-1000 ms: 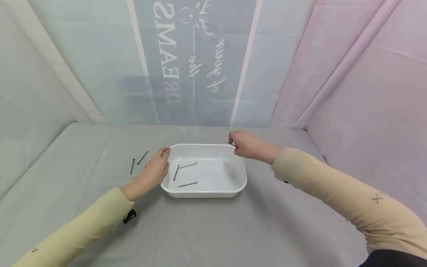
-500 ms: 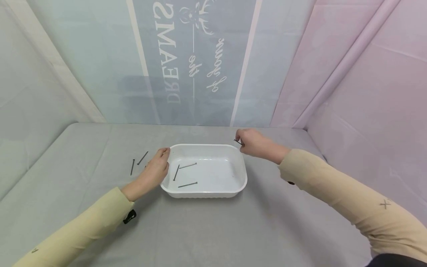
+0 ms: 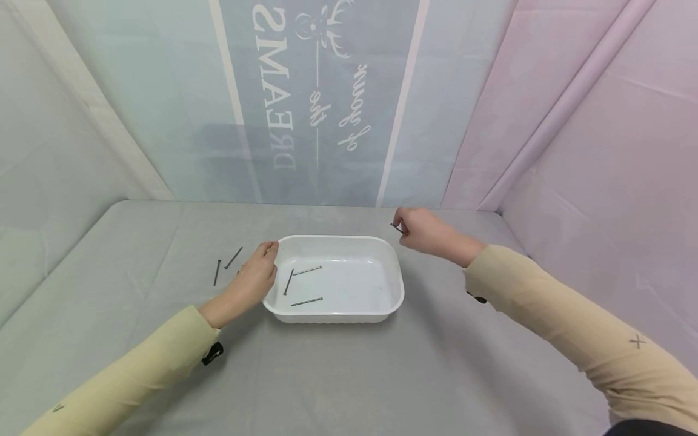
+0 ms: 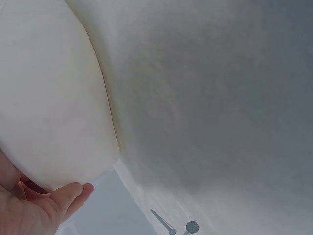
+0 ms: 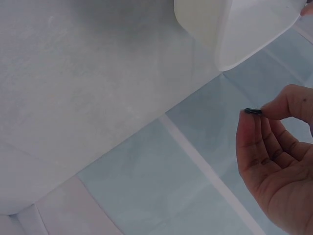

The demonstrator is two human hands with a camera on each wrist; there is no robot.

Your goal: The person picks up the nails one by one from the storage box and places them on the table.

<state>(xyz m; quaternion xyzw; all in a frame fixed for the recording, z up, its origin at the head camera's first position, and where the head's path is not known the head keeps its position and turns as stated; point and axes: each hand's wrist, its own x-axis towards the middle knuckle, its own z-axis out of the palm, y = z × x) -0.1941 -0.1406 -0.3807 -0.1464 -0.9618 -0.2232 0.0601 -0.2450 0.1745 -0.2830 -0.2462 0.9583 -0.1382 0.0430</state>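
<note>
A white rectangular tray (image 3: pixel 338 317) stands on the grey cloth, with several dark nails (image 3: pixel 307 301) lying in its left half. My left hand (image 3: pixel 252 280) grips the tray's left end; in the left wrist view, the thumb and fingers (image 4: pixel 71 193) pinch its rim. Beyond the tray's back right corner, my right hand (image 3: pixel 426 231) is raised above the cloth. Between thumb and fingertips it pinches one nail (image 5: pixel 253 111), seen nearly end-on in the right wrist view.
Left of the tray, loose nails (image 3: pixel 217 272) lie on the grey cloth (image 3: pixel 327 375), one partly hidden by the left hand. A printed curtain (image 3: pixel 327 169) hangs behind, and pale cloth walls (image 3: pixel 600 169) close off both sides.
My right hand, with the nail, has moved right and slightly up, away from the tray's back right rim. The left hand, the tray and the other nails stay in place.
</note>
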